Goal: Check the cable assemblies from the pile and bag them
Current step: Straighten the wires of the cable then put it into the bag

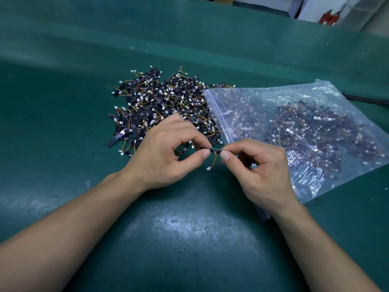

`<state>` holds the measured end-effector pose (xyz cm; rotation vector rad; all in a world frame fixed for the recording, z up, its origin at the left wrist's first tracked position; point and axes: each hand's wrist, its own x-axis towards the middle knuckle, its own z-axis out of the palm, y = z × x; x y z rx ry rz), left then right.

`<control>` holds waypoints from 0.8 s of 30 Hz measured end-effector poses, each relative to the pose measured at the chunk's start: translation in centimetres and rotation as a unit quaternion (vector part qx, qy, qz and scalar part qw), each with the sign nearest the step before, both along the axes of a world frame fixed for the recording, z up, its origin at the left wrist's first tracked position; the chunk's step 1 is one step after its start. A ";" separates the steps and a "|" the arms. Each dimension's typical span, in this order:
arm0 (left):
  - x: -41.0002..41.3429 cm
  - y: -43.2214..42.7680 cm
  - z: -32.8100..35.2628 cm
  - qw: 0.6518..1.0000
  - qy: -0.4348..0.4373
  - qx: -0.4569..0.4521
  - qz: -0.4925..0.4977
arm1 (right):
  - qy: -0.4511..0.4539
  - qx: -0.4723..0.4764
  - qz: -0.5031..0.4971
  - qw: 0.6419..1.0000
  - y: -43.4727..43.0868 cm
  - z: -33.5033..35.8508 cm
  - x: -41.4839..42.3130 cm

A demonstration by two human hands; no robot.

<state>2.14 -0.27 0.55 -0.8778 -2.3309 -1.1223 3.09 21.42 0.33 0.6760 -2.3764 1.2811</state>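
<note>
Pinching cable assembly (211, 149) between both hands: left hand (168, 152), right hand (261, 167), before pile (160, 104).

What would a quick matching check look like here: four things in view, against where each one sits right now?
Things
1. pile of cable assemblies
2. plastic bag
3. single cable assembly
4. red objects

Places
A. pinched between the left hand and the right hand
B. far background, upper right
C. loose on the green mat, beyond the left hand
D. flat on the mat, right of the pile, partly filled

Pairs: 1-C, 2-D, 3-A, 4-B
</note>
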 end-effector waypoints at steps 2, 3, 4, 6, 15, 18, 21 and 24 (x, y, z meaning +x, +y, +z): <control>0.0 0.0 0.0 1.000 0.000 0.000 0.000 | -0.002 0.003 0.005 1.000 0.0 0.0 0.0; 0.0 0.1 0.0 1.000 0.001 -0.001 0.000 | -0.005 0.002 0.006 1.000 -0.1 0.0 0.1; 0.0 0.1 0.0 1.000 0.003 -0.001 0.001 | -0.008 -0.001 0.006 1.000 -0.1 -0.1 0.1; 0.0 0.1 0.0 1.000 0.006 -0.002 0.004 | -0.017 -0.008 0.003 1.000 -0.1 0.0 0.1; -0.1 0.0 -0.1 1.000 0.001 -0.002 0.004 | -0.002 0.012 -0.004 1.000 -0.1 -0.1 0.1; -0.1 0.0 -0.1 1.000 -0.006 -0.004 0.000 | 0.004 0.011 -0.003 1.000 -0.1 0.0 0.0; -0.1 0.1 0.0 1.000 -0.003 -0.003 0.001 | 0.003 0.008 -0.002 1.000 -0.1 0.1 0.1; 0.0 0.1 0.0 1.000 0.004 0.000 0.004 | -0.012 0.000 -0.003 1.000 -0.2 0.1 0.1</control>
